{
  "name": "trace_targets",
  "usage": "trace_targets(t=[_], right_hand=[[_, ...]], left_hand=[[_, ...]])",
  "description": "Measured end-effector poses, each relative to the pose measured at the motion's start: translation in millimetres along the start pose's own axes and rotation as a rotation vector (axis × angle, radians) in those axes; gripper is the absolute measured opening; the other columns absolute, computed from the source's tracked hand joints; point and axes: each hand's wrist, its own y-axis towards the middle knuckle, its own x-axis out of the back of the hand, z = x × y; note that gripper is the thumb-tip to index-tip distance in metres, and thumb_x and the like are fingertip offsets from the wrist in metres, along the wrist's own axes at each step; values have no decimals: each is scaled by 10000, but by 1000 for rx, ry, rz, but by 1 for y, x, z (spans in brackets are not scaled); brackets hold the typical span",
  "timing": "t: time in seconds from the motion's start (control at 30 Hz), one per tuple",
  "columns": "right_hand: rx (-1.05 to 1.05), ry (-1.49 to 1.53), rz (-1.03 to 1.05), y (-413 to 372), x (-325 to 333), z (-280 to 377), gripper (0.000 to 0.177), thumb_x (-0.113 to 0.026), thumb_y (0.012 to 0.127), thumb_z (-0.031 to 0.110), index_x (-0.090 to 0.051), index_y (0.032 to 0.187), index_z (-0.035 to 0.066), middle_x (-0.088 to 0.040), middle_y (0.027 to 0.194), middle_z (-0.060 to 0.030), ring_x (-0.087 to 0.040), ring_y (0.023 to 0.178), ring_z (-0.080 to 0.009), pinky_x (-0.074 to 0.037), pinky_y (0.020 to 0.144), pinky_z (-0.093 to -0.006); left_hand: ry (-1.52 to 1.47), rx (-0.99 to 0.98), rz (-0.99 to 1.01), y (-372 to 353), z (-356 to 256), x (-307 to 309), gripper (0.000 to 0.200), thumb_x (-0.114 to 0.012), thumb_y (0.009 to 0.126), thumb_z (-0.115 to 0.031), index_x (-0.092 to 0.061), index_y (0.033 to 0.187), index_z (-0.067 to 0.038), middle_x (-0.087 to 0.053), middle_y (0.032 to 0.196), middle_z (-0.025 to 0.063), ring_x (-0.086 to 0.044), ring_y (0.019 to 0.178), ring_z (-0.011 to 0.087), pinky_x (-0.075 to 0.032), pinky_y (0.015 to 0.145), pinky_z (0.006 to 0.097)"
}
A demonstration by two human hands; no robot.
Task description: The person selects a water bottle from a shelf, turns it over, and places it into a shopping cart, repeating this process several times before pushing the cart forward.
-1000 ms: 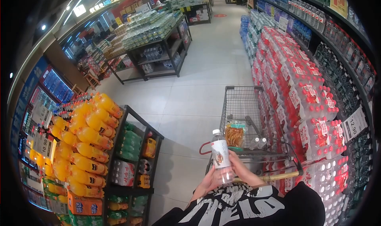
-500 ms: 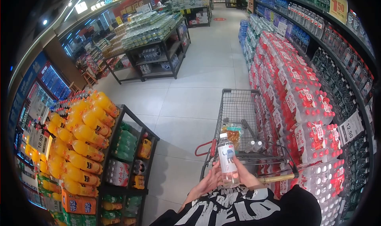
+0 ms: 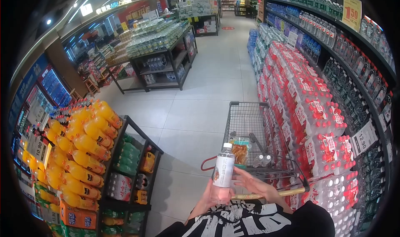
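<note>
A clear water bottle (image 3: 223, 170) with a white cap and a white printed label stands nearly upright in front of my chest. My left hand (image 3: 205, 198) is closed around its lower part from the left and behind. To the right of the bottle, my right hand (image 3: 254, 184) has its fingers spread, with the fingertips close beside the label. Beyond my hands is a wire shopping cart (image 3: 243, 118). In it lie a packaged snack bag (image 3: 241, 150) and two clear bottles (image 3: 262, 160) with white caps.
Shrink-wrapped packs of red-capped bottles (image 3: 310, 108) line the cart's right side, beside shelves of bottled water (image 3: 321, 20). On the left is a rack of orange drink bottles (image 3: 85, 153). A display table (image 3: 166, 58) stands farther ahead along the tiled floor (image 3: 187, 112).
The bottle has moved left and turned, so another side of its label faces me. My right hand has let go of it, while my left hand has closed around it.
</note>
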Motion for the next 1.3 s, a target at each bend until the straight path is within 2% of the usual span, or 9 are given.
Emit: trace_targets(t=[0.07,0.17,0.23,0.33,0.47,0.63,0.93,1.1,1.3], right_hand=[[-21,46,-13,5,1,8,817,-525,875,486,-125,1446,59,-161,1481,-86,-172,1364,-214,-182,1103,-371],[-139,-201,-185,12,-13,18,843,-621,831,439,-167,1434,64,-241,1447,-100,-267,1326,-218,-234,1088,-368],[-46,-547,-244,21,-9,5,835,-697,794,325,-205,1420,75,-332,1388,-111,-336,1288,-231,-281,1066,-364],[194,-889,-108,27,-19,17,820,-734,762,254,-255,1399,59,-370,1355,-112,-348,1279,-235,-296,1061,-360],[165,-1176,-14,19,-31,31,647,-707,735,154,-433,1319,114,-387,1342,-122,-385,1253,-278,-344,1022,-361],[198,-986,-7,21,-24,13,685,-704,714,109,-424,1339,144,-346,1370,-129,-382,1252,-283,-352,1016,-375],[428,-760,-138,22,-20,18,1269,-885,538,153,10,1439,177,-324,1343,-153,-468,1123,-222,-376,968,-361],[298,-866,-459,26,-19,56,490,-740,700,129,-518,1131,54,-389,764,8,-376,712,-104,-368,675,-251],[155,-985,-522,10,-4,63,391,-752,679,151,-571,1009,41,-543,745,-31,-527,651,-145,-426,606,-257]], left_hand=[[-33,-22,30,-3,0,-6,851,-113,863,-688,-217,1397,-34,-558,1030,257,-619,841,289,-520,733,417],[270,104,-458,-9,-1,-15,858,-446,842,-608,-218,1381,19,-552,1035,214,-601,851,268,-510,712,371],[1217,-372,-635,7,1,-49,781,-687,754,-358,-321,1348,-9,-530,1085,173,-551,969,302,-464,821,401],[2104,-226,-601,0,-17,-74,745,-752,651,-156,-415,1310,-74,-491,1120,142,-481,1068,327,-376,946,420],[2698,-505,-524,-7,-29,-71,741,-752,533,-148,-520,1237,-165,-455,1138,125,-445,1104,335,-323,943,492],[2531,-575,-588,-3,-26,-72,728,-721,515,-107,-538,1216,-179,-461,1149,117,-426,1127,333,-296,948,512],[1631,-300,-658,6,-2,-53,848,-723,607,-96,-336,1362,-97,-469,1206,134,-445,1139,309,-320,988,389],[1422,-186,-636,17,15,-46,820,-714,675,-101,-271,1361,-24,-398,1283,151,-403,1208,228,-327,1006,360],[1545,-116,-636,26,19,-30,798,-708,631,-106,-344,1337,-33,-495,1146,163,-489,1114,274,-379,952,355]])
